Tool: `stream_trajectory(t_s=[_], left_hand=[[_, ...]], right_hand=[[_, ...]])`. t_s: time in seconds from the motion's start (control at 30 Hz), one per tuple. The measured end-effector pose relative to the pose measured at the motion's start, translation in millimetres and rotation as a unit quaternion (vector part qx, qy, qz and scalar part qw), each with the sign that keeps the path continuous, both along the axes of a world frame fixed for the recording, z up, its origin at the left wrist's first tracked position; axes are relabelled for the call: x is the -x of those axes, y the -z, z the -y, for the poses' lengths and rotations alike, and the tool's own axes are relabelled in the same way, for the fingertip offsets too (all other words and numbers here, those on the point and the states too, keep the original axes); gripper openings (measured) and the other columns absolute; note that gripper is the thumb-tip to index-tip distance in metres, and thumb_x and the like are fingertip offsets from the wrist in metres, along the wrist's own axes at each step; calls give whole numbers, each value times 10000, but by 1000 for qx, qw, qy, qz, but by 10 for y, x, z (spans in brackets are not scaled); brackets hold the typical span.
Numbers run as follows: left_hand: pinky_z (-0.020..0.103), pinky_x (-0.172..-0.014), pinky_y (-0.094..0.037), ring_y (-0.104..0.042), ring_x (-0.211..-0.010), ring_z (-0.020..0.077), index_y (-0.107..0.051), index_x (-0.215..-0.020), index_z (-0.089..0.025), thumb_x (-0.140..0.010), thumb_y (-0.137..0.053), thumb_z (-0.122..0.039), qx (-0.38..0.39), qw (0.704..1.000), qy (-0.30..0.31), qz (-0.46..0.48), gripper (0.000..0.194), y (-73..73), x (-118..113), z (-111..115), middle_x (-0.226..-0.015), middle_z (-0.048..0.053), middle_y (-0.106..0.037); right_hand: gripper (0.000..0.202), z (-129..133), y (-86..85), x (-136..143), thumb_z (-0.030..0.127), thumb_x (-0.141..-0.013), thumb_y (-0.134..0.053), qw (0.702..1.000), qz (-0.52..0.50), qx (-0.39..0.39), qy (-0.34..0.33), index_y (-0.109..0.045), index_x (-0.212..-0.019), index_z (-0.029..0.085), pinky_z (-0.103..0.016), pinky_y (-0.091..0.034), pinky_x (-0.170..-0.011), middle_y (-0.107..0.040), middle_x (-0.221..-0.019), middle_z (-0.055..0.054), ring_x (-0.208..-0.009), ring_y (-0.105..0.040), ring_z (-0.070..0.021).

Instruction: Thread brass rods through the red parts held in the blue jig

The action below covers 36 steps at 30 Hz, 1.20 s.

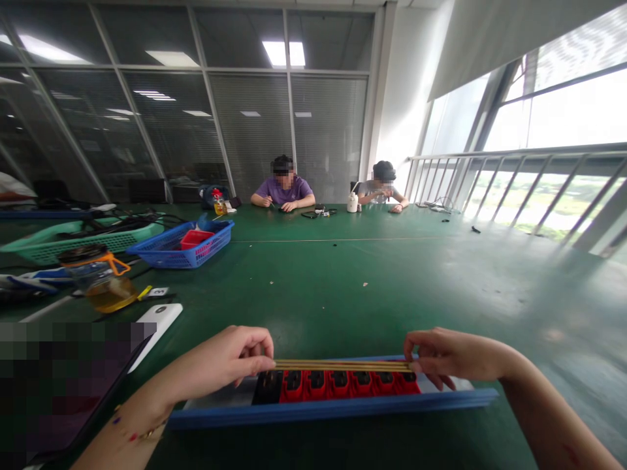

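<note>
My left hand [245,358] pinches the left end of a few thin yellowish sticks [337,365] between thumb and fingers. At the other end, my right hand [438,358] pinches the same sticks, so they lie level between both hands. Directly under them is a row of red holders with black parts [339,385], with a plain black block [267,389] at the left end. This row sits in a long, shallow tray with blue edges [333,411]. Whether the sticks touch the black parts, I cannot tell.
On the left are a tablet-like dark screen [59,391], a white device [161,326], a jar of amber liquid [110,294], a blue basket [206,251] holding a red box, and a green basket [39,245] with cables. Two people [289,189] sit across the green table [313,281].
</note>
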<state>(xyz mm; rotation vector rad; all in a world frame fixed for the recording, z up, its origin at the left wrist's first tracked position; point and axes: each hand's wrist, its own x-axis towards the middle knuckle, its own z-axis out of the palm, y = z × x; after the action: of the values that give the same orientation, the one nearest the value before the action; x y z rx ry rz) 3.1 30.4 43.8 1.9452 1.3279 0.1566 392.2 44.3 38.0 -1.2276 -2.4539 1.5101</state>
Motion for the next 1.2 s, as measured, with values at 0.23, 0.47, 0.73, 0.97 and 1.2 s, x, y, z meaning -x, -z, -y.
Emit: stream_trajectory(t_s=[0.23, 0.47, 0.73, 0.97, 1.2], left_hand=[[200, -507, -387, -573, -553, 122, -518, -822, -205, -739, -486, -453, 21, 999, 14, -28, 264, 51, 67, -4, -696, -21, -613], [203, -522, -397, -593, -574, 133, -518, -829, -213, -733, -500, -441, 23, 999, 27, -34, 248, 108, 69, -24, -672, -29, -619], [204, -538, -402, -592, -598, 138, -511, -839, -212, -713, -527, -421, 35, 998, 25, -41, 245, 90, 69, -12, -662, -30, -622], [195, -553, -376, -563, -656, 130, -559, -836, -222, -706, -543, -410, -36, 996, 47, -63, 229, 60, 65, -12, -726, -28, -615], [189, -565, -382, -572, -661, 126, -571, -863, -224, -758, -479, -392, -22, 996, 57, -61, 219, 4, 54, 2, -724, -26, -626]], right_hand=[[284, -39, 89, 40, 470, -833, -459, 1000, 7, -3, 8, -441, -866, 188, -173, -371, -415, -589, -574, 30, -441, -520, -91], [307, -54, 116, 26, 477, -806, -497, 998, 44, -30, 17, -466, -904, 188, -177, -373, -428, -597, -660, 10, -495, -524, -98], [264, -61, 109, 25, 447, -812, -499, 998, 44, -42, 21, -459, -882, 195, -188, -395, -461, -601, -699, 1, -538, -529, -108], [307, -51, 126, 53, 475, -801, -512, 1000, 11, -4, 5, -434, -884, 190, -187, -397, -460, -607, -689, 0, -540, -544, -111], [293, -56, 156, 56, 477, -840, -455, 1000, 2, 5, 4, -422, -889, 190, -187, -394, -443, -625, -633, 7, -479, -554, -108]])
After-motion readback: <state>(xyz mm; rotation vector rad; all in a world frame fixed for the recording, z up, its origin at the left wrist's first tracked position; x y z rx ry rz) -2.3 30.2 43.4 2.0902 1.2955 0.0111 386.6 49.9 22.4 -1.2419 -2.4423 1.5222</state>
